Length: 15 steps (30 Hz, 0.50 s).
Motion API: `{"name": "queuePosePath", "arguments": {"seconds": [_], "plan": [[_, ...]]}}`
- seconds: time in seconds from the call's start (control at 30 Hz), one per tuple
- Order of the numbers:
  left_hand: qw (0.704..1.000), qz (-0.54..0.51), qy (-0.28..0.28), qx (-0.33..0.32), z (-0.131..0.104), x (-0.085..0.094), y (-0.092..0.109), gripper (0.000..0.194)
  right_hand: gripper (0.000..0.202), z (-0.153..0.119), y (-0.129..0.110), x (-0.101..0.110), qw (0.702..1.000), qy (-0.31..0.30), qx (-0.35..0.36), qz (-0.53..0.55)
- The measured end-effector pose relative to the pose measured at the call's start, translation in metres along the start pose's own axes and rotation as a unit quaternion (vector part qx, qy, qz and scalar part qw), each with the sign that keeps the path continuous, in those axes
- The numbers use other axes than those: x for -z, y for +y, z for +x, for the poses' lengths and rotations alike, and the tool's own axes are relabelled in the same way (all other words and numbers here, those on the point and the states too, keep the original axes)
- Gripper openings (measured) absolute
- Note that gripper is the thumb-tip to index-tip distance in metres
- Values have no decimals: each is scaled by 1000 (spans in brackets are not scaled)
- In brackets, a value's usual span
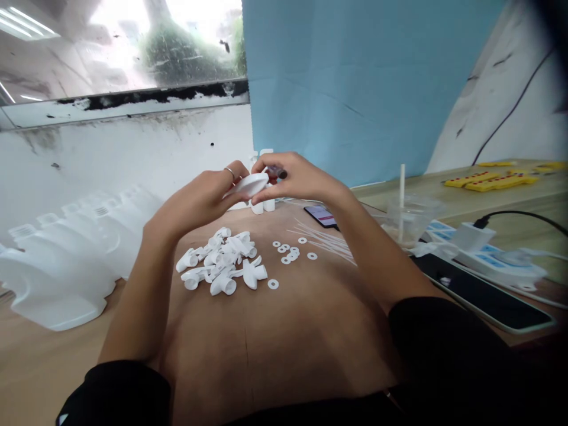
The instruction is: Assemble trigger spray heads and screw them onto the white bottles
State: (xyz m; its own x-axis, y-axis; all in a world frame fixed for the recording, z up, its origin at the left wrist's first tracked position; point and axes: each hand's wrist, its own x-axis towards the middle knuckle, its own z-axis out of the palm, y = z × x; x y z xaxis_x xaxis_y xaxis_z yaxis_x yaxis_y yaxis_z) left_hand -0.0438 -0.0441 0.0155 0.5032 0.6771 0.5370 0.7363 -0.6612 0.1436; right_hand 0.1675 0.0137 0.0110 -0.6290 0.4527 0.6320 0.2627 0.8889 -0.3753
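Note:
Both my hands are raised over the far side of the table, close together around a smooth white plastic piece [252, 186]. My left hand [208, 192], with a ring on one finger, is closed on its left side. My right hand [295, 177] pinches its right end, and a dark pen-like stick [277, 172] pokes out among those fingers. Fingers hide much of the piece, so its full shape cannot be made out. Below the hands lies a heap of white trigger sprayer heads [224, 257]. Several flat white washers [293, 254] are scattered to its right.
White plastic bottles [57, 284] stand in a row at left. Thin white tubes [326, 239] and a phone [322, 216] lie near my right forearm. Farther right are a plastic cup with straw [412, 216], a power strip [501, 263], another phone [483, 293] and yellow pieces [490, 180].

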Motion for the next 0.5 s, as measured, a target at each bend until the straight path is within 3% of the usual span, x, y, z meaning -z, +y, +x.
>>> {"name": "queuePosePath", "arguments": {"seconds": [0.2, 0.37, 0.5], "plan": [[997, -38, 66, -7, 0, 6, -7, 22, 33, 4, -3, -4, 997, 19, -49, 59], [995, -31, 89, -15, -1, 6, -3, 26, 31, 2, -4, -1, 999, 22, 12, 39], [993, -77, 84, 5, -2, 6, 1, 47, 28, 3, 0, -7, 997, 60, 57, -12]]}}
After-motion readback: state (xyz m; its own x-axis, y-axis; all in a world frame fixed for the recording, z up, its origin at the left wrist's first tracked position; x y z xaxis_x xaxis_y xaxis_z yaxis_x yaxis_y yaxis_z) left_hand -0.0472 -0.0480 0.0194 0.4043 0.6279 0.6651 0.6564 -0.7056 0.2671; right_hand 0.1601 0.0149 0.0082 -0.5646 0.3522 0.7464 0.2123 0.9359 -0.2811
